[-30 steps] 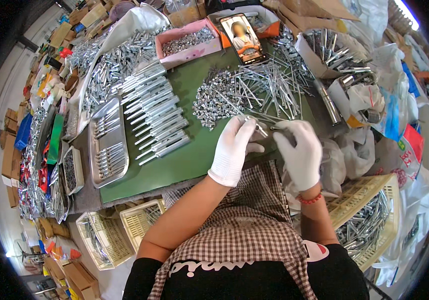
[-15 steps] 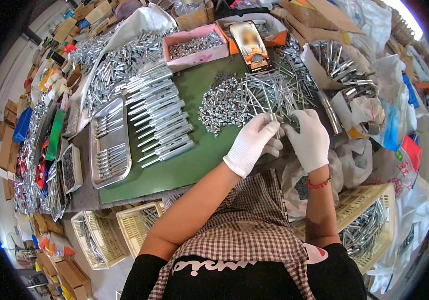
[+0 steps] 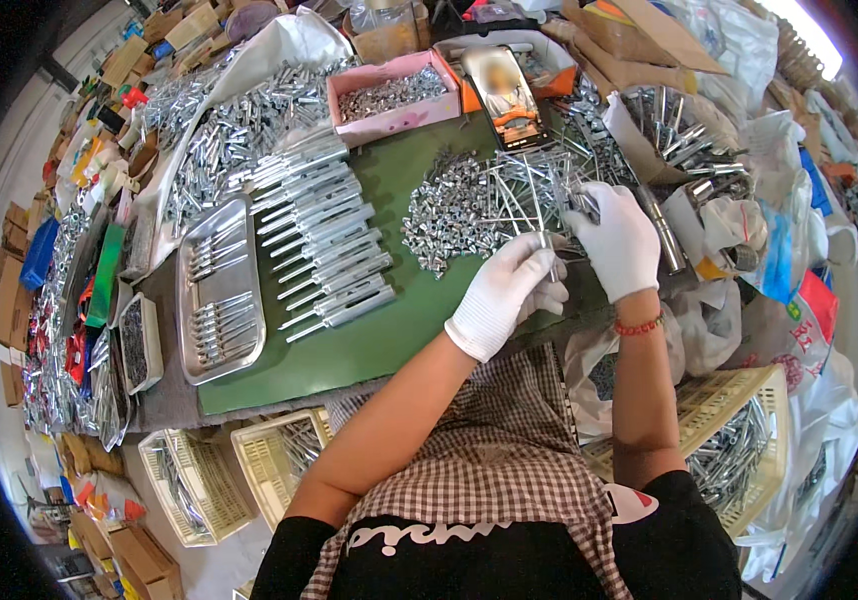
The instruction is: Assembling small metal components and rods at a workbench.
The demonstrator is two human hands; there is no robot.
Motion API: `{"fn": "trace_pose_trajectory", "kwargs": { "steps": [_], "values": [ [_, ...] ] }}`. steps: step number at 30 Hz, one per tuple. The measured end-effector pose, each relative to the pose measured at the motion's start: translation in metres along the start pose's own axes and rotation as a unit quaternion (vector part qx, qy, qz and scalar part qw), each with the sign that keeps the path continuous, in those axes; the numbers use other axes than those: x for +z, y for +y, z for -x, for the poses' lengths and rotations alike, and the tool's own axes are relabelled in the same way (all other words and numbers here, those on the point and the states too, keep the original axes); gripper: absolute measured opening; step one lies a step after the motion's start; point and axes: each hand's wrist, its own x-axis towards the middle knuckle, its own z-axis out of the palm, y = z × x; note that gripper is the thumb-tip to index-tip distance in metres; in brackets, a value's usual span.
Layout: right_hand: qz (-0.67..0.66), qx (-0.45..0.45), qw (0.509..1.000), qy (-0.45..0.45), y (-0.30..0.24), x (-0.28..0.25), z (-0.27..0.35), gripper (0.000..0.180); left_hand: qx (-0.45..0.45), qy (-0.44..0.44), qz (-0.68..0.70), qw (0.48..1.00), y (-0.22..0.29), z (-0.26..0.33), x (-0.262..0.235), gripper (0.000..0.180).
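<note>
My left hand (image 3: 514,285), in a white knit glove, is closed round a thin metal rod (image 3: 535,195) that stands up from between thumb and fingers. To its right, my right hand (image 3: 617,240), also gloved, reaches over the heap of loose metal rods (image 3: 561,172). Its fingers are curled together near a shiny metal piece; what they grip is partly hidden. Left of the rods lies a pile of small metal sleeves (image 3: 444,208). Farther left, several assembled metal cylinders with thin rods (image 3: 334,270) lie in a slanting row on the green mat (image 3: 294,375).
A steel tray (image 3: 186,330) with thin metal parts lies at the left. A pink box (image 3: 394,122) of small parts and a phone (image 3: 509,105) stand at the back. A cardboard box of tubes (image 3: 639,135) is at the right. Cream plastic crates (image 3: 769,460) sit below the table edge.
My right hand has moved away from the left hand, up and slightly right, to the heap of rods. The left hand stays nearly in place with its rod.
</note>
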Motion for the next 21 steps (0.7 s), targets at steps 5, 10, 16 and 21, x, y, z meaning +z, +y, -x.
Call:
{"fn": "trace_pose_trajectory", "kwargs": {
  "steps": [5, 10, 16, 21],
  "values": [
    [0.031, -0.006, 0.998, -0.060, 0.007, 0.009, -0.005, 0.018, -0.010, -0.024, 0.089, 0.996, -0.001, -0.002, -0.005, 0.038],
    [0.050, 0.022, 0.998, -0.033, 0.003, 0.005, -0.008, 0.017, -0.001, -0.043, 0.107, 0.993, 0.000, -0.002, -0.007, 0.040],
    [-0.155, 0.018, 0.987, 0.036, 0.002, -0.008, -0.002, 0.017, 0.002, -0.044, 0.101, 0.994, 0.001, 0.000, -0.006, 0.047],
    [-0.256, 0.029, 0.966, 0.003, -0.020, -0.022, 0.019, 0.013, 0.008, -0.047, 0.082, 0.996, 0.004, 0.002, -0.004, 0.050]
  ]
}}
